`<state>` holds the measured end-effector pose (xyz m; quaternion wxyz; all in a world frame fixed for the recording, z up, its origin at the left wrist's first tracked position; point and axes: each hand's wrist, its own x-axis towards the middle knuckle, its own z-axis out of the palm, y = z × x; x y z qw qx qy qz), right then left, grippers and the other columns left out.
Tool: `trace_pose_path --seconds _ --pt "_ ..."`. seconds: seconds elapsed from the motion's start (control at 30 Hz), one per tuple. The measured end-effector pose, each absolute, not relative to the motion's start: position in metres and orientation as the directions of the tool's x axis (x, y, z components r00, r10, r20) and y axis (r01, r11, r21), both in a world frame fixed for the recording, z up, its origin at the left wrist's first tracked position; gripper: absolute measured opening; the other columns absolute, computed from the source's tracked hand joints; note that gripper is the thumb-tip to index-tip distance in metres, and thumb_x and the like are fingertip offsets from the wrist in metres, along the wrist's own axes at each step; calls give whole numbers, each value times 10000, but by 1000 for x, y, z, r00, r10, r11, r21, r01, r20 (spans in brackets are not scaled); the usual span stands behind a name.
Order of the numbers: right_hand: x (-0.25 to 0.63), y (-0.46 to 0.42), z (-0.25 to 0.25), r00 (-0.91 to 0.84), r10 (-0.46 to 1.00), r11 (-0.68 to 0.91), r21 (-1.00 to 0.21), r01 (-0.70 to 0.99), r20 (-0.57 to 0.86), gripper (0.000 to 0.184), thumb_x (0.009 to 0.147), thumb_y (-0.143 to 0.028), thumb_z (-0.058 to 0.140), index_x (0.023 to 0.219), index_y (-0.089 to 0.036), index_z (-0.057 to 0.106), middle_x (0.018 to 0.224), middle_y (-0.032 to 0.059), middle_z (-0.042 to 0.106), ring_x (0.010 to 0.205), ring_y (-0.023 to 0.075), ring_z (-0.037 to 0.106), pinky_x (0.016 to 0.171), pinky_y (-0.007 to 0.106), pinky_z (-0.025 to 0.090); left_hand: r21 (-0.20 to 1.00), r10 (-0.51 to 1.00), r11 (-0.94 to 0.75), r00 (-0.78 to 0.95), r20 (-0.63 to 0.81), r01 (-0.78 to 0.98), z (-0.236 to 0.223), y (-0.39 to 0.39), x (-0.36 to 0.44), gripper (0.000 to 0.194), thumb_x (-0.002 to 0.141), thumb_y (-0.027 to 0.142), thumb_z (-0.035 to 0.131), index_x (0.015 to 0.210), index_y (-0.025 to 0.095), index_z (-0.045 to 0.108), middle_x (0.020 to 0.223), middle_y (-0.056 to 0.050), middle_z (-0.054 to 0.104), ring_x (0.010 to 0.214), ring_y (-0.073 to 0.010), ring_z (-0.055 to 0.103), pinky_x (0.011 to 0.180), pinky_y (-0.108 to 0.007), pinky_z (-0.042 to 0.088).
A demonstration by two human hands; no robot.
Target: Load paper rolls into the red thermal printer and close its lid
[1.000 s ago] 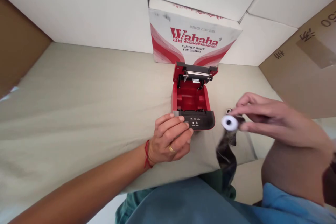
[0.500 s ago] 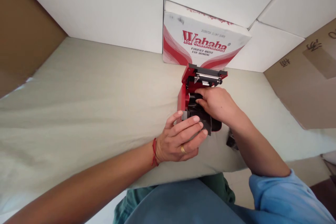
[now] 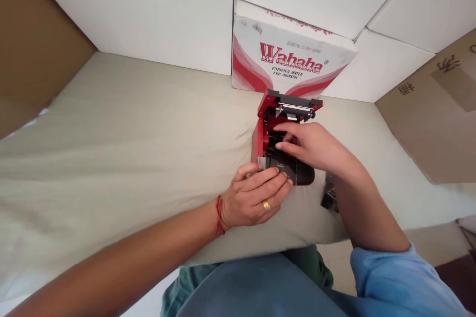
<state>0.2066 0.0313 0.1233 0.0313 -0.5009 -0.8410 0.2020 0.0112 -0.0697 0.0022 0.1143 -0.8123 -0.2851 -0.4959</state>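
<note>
On the pale cloth (image 3: pixel 148 148), your left hand (image 3: pixel 256 198) holds the printer (image 3: pixel 257 142) by its front, over black film (image 3: pixel 280 161), while your right hand (image 3: pixel 312 146) dips inside, thumb and forefinger parted.

Red and black printer (image 3: pixel 257 142), black film (image 3: pixel 283 162), pale beige sheet (image 3: pixel 148 133), white carton (image 3: pixel 292 54) with red swooshes and lettering, brown box (image 3: pixel 439 109), blue sleeve (image 3: pixel 394 275), gold ring (image 3: pixel 266 204).

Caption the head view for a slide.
Left hand touches the front of an open red-and-black device; right hand reaches into it.
</note>
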Motion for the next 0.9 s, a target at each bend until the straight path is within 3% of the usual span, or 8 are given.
trace_pose_path --seconds 0.07,0.1,0.2,0.3,0.37,0.57,0.77,0.9 --pt "228 27 126 -429 899 392 -603 695 90 185 1086 -381 772 1169 -254 878 920 18 877 825 211 791 825 355 610 103 348 -818 344 872 566 2 -69 12 261 1099 188 620 1274 156 811 1118 -27 945 1086 -182 835 1071 -397 530" --pt "237 27 126 -315 917 396 -664 634 246 219 1104 -435 756 1099 -250 873 893 17 858 787 197 765 804 353 613 105 346 -823 345 873 559 2 -69 12 261 1096 185 626 1279 150 808 1122 -30 945 1082 -183 833 1066 -400 526" --pt "254 38 118 23 827 454 -691 563 562 337 1133 -541 703 1214 -247 848 1057 59 876 894 212 784 857 391 647 97 336 -829 351 874 551 -1 -69 12 290 1078 186 640 1314 189 809 1150 -26 942 1104 -187 830 1087 -402 512" --pt "253 53 103 -48 869 432 -710 556 492 517 1142 -634 640 1466 -255 776 1425 115 858 1296 285 809 1104 484 659 85 325 -829 352 878 552 -3 -68 11 311 1075 197 626 1325 222 809 1146 -23 941 1103 -186 834 1122 -400 502" --pt "248 55 95 -132 913 391 -734 555 386 587 1163 -700 560 1519 -275 753 1514 106 832 1409 298 783 1212 519 630 79 319 -830 353 879 553 -3 -68 11 308 1081 205 613 1321 214 805 1130 -20 945 1070 -183 838 1131 -401 507" --pt "250 15 82 -137 878 455 -712 535 459 552 1190 -691 519 1247 -286 890 1325 91 908 1322 303 838 1243 542 626 65 321 -822 366 873 566 0 -68 8 301 1075 212 605 1288 271 809 1108 20 950 1020 -171 852 1100 -387 540" --pt "268 -8 50 -320 762 641 -579 504 564 505 1226 -533 481 1147 -308 926 1264 77 934 1322 312 860 1276 633 608 99 330 -830 342 880 548 -3 -69 10 320 1033 170 618 1281 222 814 1080 -22 934 1016 -186 826 1125 -389 533" --pt "265 -9 36 -287 735 664 -566 489 614 508 1217 -497 474 1117 -299 931 1197 91 944 1277 322 878 1159 623 680 203 375 -815 227 899 543 -9 -63 2 437 1109 320 589 1510 237 742 1266 -89 904 1231 -265 799 1180 -462 554"
